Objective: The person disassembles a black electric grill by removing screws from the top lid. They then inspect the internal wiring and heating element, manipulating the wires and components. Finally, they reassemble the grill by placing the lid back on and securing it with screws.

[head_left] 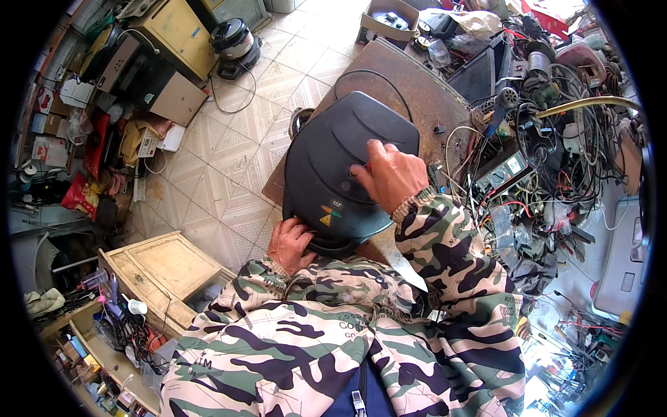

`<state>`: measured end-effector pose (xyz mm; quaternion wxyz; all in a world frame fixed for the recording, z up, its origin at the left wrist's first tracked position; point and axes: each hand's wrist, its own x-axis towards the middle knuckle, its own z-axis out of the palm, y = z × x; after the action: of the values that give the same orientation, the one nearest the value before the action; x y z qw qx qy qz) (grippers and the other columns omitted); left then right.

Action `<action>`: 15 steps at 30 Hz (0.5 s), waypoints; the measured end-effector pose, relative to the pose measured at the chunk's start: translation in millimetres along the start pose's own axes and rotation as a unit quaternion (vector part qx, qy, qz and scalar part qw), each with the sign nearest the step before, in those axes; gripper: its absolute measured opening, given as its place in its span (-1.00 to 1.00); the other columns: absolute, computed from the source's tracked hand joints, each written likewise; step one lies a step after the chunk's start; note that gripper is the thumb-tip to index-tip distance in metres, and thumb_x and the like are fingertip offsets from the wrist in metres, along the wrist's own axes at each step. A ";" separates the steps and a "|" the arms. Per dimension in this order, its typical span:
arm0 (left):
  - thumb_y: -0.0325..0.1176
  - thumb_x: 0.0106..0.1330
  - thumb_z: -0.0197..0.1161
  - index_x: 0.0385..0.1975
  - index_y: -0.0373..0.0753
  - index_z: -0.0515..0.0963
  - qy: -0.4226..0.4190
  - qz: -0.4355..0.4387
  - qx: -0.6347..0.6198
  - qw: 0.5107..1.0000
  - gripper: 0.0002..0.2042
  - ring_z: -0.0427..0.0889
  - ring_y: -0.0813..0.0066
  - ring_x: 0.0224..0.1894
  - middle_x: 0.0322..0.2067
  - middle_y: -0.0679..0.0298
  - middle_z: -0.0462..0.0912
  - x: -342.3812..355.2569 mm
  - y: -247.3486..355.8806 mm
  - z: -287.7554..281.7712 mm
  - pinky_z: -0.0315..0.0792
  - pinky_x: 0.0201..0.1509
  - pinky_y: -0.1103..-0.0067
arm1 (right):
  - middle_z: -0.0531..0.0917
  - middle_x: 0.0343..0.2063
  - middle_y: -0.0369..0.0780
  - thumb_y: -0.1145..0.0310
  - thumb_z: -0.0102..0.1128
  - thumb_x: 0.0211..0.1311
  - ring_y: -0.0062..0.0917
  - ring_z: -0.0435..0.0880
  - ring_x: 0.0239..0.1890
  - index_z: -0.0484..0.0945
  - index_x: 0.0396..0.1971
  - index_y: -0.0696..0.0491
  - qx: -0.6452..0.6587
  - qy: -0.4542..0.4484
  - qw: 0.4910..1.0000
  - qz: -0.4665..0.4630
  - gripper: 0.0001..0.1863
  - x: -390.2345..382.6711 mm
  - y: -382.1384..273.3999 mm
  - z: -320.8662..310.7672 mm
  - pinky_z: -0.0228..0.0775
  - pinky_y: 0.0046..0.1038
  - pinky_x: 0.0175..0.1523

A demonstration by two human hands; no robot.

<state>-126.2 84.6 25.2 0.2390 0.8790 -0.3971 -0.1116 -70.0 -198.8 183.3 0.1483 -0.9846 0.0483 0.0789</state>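
A large black rounded appliance housing [326,163] rests on the worn brown tabletop in front of me, tilted, with a small coloured sticker on its near part. Along its lower left rim, my left hand [290,244] is closed around the edge. My right hand [392,174] is above the housing's right side, its fingers curled together in a pinch over a small recess. A bit of red shows between those fingers, but what they hold is mostly hidden. A black cord [379,73] loops behind the housing.
Tangled wires, tools and a multimeter [501,174] crowd the right of the brown table [431,90]. An open cardboard box [389,21] stands at its far end. On the tiled floor is a rice cooker [233,42]. Lower left, an open wooden drawer [104,347] holds tools.
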 end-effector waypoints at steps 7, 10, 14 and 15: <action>-0.27 -0.20 0.58 -0.11 -0.20 0.67 0.003 -0.006 -0.005 1.000 -0.47 0.46 0.11 0.22 0.00 0.17 0.63 -0.9 0.5 -2.6 0.30 0.33 0.17 | 0.65 -0.31 -0.06 0.21 0.35 0.20 -0.09 0.73 -0.33 0.53 -0.22 0.10 0.041 0.072 0.993 -0.086 -0.69 -2.1 1.7 -1.7 0.56 -0.14 -0.31; -0.28 -0.20 0.58 -0.12 -0.21 0.67 -0.002 -0.004 -0.003 1.000 -0.48 0.46 0.12 0.22 0.00 0.17 0.64 -0.3 -1.8 -1.9 0.30 0.32 0.17 | 0.62 -0.25 -0.11 0.33 0.36 0.19 -0.12 0.71 -0.27 0.54 -0.18 0.06 -0.012 -0.009 0.999 -0.034 -0.75 1.4 0.3 0.0 0.55 -0.16 -0.21; -0.27 -0.19 0.58 -0.12 -0.22 0.67 0.001 -0.013 -0.001 1.000 -0.48 0.46 0.12 0.22 -0.01 0.18 0.64 -0.4 -1.9 -2.8 0.31 0.32 0.17 | 0.59 -0.25 -0.11 0.52 0.31 0.09 -0.13 0.66 -0.17 0.55 -0.19 0.07 0.054 0.060 0.989 -0.123 -0.75 1.6 5.0 9.9 0.52 -0.20 -0.09; -0.27 -0.19 0.58 -0.12 -0.22 0.67 0.002 -0.016 -0.002 1.000 -0.48 0.46 0.12 0.22 -0.01 0.18 0.64 -1.5 -1.5 -2.7 0.31 0.32 0.17 | 0.58 -0.25 -0.10 0.55 0.30 0.07 -0.13 0.65 -0.15 0.55 -0.20 0.08 0.065 0.070 0.986 -0.134 -0.74 2.2 4.6 10.5 0.52 -0.21 -0.07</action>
<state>-125.1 87.5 26.8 0.2393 0.8851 -0.3823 -0.1146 -69.9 -200.2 171.7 0.2177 -0.9735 -0.0685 -0.0137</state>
